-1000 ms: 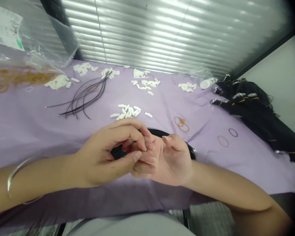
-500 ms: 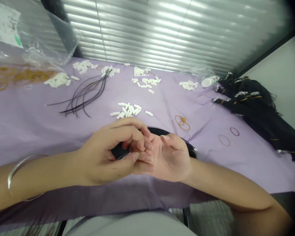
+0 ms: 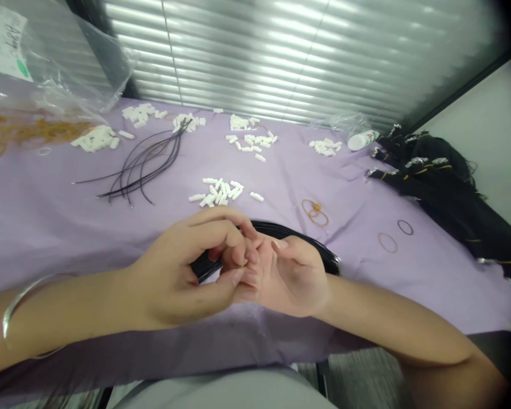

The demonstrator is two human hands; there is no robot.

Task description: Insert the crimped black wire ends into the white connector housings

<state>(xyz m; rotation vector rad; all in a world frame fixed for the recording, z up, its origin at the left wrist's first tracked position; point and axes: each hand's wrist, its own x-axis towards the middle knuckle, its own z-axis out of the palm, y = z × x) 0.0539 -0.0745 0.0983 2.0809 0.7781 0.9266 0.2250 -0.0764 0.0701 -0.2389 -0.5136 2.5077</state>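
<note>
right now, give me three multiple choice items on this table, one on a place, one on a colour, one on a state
1. Where does the loose bunch of thin black cords lie?
A. far left part of the table
B. under the hands
C. on the black heap at right

2. What colour is the table cloth?
A. green
B. purple
C. white

3. How are the left hand and right hand?
A. far apart
B. flat on the cloth
C. together, fingers on a black cord bundle

Answers: 1 A, the cords fan out beside the white pieces at left. 2 B, the cloth is lilac all over. 3 C, the fingertips meet over the bundle.
</note>
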